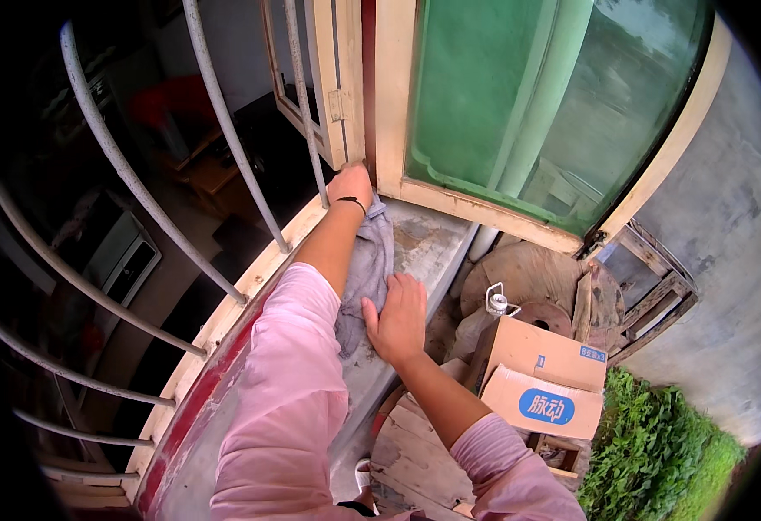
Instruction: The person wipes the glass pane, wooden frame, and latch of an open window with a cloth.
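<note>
A greyish-purple cloth (368, 252) lies bunched along the concrete window sill (428, 239). My left hand (352, 184), with a black band at the wrist, is closed on the cloth's far end. It presses into the corner where the sill meets the cream window frame (346, 113); its fingertips are hidden there. Nearer to me, my right hand (398, 319) rests on the sill beside the cloth, fingers stretched out and thumb touching or close to the cloth's edge. Pink sleeves cover both upper forearms.
Metal bars (137, 174) curve up from the frame on the left. An opened green-glass window sash (493, 113) stands at the right. Below the sill are a cardboard box (541, 382), wooden spools (519, 269), a plastic jug (497, 302), a wooden frame (658, 304) and green plants (658, 443).
</note>
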A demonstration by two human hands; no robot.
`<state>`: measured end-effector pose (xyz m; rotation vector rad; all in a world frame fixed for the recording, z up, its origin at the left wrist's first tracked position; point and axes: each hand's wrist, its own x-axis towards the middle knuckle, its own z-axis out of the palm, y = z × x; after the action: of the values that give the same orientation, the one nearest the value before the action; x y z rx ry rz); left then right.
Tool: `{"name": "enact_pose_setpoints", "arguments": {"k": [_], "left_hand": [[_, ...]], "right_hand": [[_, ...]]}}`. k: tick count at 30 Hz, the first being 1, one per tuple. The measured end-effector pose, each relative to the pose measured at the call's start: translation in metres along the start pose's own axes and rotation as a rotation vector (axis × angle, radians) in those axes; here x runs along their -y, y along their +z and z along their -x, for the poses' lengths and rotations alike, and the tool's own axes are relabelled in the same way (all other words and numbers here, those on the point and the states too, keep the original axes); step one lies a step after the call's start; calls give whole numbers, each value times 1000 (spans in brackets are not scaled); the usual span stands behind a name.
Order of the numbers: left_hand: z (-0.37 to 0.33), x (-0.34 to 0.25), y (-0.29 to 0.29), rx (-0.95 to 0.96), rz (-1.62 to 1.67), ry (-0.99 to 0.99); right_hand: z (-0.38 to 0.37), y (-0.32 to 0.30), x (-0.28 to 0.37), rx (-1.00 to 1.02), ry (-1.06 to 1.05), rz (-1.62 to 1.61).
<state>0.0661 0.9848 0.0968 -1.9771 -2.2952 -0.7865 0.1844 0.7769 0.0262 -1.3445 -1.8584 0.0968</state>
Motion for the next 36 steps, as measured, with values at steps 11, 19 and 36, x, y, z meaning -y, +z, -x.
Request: {"name": "enact_pose_setpoints", "arguments": {"k": [11,19,36], "left_hand": [[-5,0,-5,-91,141,-84],[43,11,22,-78,-130,355],[22,-12,-9,171,143,90]], "right_hand": [[2,2,1,26,2,10],[1,0,0,33,-20,22],[4,2,1,65,-51,83]]}}
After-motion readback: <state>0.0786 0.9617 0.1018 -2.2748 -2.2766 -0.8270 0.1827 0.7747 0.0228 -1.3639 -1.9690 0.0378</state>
